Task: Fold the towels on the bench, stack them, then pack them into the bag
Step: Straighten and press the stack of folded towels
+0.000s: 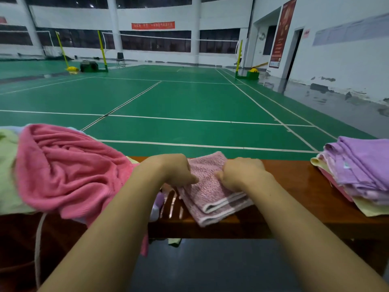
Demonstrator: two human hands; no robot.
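1. Left hand (179,171) and right hand (242,173) both curled, gripping folded pink towel (210,190) mid-table (294,186).
2. Folded stack (357,175) right; unfolded pile (69,169) left.
3. Roughly midway; bag not identifiable.

Green badminton court (189,98), nets (155,36), black chair (120,59), red banner (153,25).
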